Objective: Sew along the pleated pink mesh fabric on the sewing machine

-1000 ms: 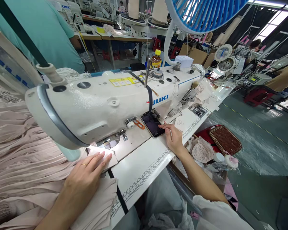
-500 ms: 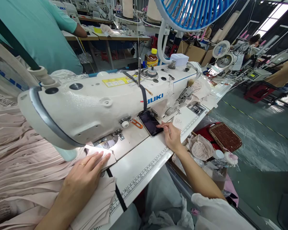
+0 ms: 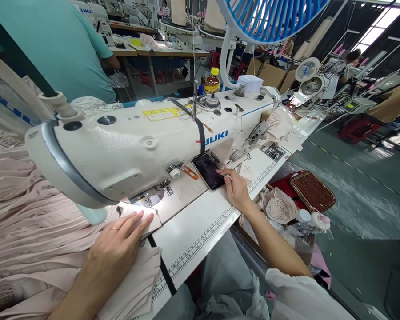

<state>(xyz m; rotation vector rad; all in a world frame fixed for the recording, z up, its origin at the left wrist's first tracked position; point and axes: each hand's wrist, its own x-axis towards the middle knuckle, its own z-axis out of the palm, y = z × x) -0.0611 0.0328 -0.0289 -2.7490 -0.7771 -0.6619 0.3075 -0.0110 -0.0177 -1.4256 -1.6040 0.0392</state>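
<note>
My left hand (image 3: pixel 118 240) lies flat on a pale pink fabric piece (image 3: pixel 151 218), its fingers stretched out near the lit needle area of the white sewing machine (image 3: pixel 126 151). Beneath that wrist fans a stack of pale fabric pieces (image 3: pixel 143 280). A smartphone (image 3: pixel 209 171) with a dark screen rests on the machine bed under the arm. My right hand (image 3: pixel 236 189) is at the phone's right edge, index finger extended over the screen and the other fingers curled. Between phone and needle sits an orange thread snipper (image 3: pixel 190 172).
Pale fabric strips (image 3: pixel 26 222) heap up on the left. A blue fan (image 3: pixel 273 18) stands behind the machine, near a yellow-capped bottle (image 3: pixel 212 81). Below the table's right edge is a box of scraps (image 3: pixel 280 204). A person in a teal shirt (image 3: pixel 56 49) is across the table.
My right index finger has shifted slightly up and left over the phone screen. My left hand stays put. The person in teal has moved right, their arm now lower.
</note>
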